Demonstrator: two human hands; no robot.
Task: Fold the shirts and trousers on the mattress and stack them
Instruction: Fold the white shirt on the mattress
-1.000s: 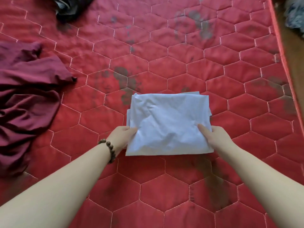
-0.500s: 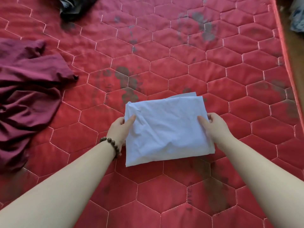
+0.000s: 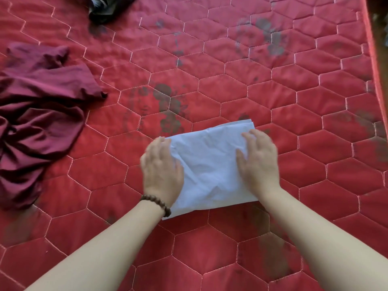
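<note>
A folded white garment [image 3: 210, 164] lies on the red quilted mattress [image 3: 294, 101] in front of me. My left hand [image 3: 161, 171], with a bead bracelet at the wrist, lies flat on the garment's left edge. My right hand [image 3: 259, 160] lies flat on its right part, fingers spread and pointing away. Both hands press on top of the cloth and grip nothing. An unfolded maroon garment [image 3: 39, 118] lies crumpled at the left of the mattress.
A dark garment [image 3: 105, 7] lies at the far top edge of the mattress. The mattress's right edge [image 3: 375, 59] runs along the right of the view, with floor beyond it. Dark stains mark the quilting.
Both hands let go of the white garment's sides and moved up onto its top, now lying flat. The garment has turned slightly, its far right corner further away.
</note>
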